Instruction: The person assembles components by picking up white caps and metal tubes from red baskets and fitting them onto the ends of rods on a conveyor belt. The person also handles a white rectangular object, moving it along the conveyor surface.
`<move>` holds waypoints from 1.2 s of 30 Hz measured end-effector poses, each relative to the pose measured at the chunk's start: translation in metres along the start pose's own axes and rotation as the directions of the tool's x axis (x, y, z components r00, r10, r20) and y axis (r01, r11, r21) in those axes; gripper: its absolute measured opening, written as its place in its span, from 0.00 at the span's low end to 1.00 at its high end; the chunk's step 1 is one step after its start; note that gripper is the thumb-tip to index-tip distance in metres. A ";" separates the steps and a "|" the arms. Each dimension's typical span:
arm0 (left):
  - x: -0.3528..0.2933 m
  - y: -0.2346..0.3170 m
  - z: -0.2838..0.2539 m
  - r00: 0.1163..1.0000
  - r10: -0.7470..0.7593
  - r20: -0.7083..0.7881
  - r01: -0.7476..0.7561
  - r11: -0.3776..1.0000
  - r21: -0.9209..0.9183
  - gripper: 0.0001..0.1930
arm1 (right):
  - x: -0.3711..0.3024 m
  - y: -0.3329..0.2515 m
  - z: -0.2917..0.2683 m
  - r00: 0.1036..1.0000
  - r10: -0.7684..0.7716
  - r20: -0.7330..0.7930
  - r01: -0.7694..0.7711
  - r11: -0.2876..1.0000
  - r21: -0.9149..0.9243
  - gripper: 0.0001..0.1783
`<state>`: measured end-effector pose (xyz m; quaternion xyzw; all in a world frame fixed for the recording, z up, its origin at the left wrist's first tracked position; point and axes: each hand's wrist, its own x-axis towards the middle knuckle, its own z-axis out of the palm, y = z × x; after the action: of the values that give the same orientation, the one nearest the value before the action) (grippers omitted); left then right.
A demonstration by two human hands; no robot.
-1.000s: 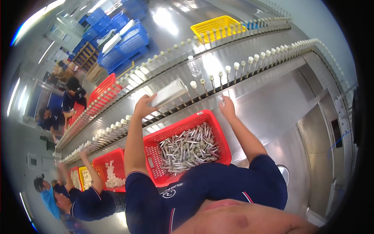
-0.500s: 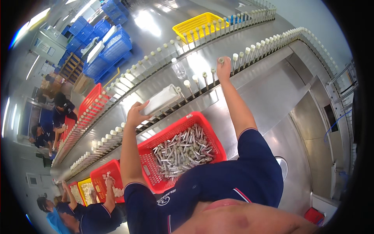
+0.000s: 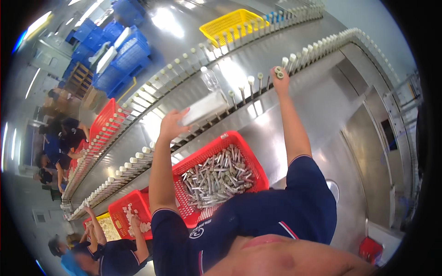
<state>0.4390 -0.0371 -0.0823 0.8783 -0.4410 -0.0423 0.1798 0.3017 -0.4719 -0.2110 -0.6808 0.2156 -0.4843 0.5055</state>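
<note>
My right hand (image 3: 281, 83) is raised at the near row of upright metal pins. Its fingers are closed on small metal tubes (image 3: 279, 72), two round pale-green ends showing at the top. Beside a white rectangular package (image 3: 204, 108) is my left hand (image 3: 173, 124), fingers spread, the fingertips at the package's near-left end. Whether they touch it I cannot tell. The package lies over several pins. Below, between my arms, a red perforated basket (image 3: 222, 137) holds a heap of metal tubes (image 3: 216, 177) with greyish-green ends.
A clear bottle (image 3: 210, 79) stands behind the package. White-capped pins (image 3: 317, 47) run along the curved line. Across the steel table are a yellow basket (image 3: 232, 24) and blue crates (image 3: 124, 55). Co-workers (image 3: 117, 257) work at the left near a red basket of white pieces (image 3: 131, 202).
My right hand has moved right and slightly down along the pins, and two tube ends now show instead of one. My left hand and the white package have shifted right.
</note>
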 end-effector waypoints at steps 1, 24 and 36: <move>0.001 0.008 0.002 1.000 0.018 0.014 -0.018 1.000 -0.017 0.36 | -0.015 0.010 -0.006 1.000 0.005 -0.014 -0.005 1.000 -0.024 0.15; 0.084 0.043 0.041 0.975 -0.219 -0.035 0.216 0.974 -0.069 0.38 | -0.102 0.005 -0.060 0.493 -0.022 0.870 0.501 0.824 -0.264 0.07; 0.138 0.093 0.053 0.966 -0.242 -0.094 0.232 0.967 -0.107 0.37 | 0.250 0.149 -0.186 0.927 -0.244 -0.285 0.046 0.827 -0.560 0.12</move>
<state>0.4396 -0.2113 -0.0873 0.9162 -0.3201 -0.0376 0.2382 0.2773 -0.8160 -0.2306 -0.7151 0.3756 -0.5520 0.2069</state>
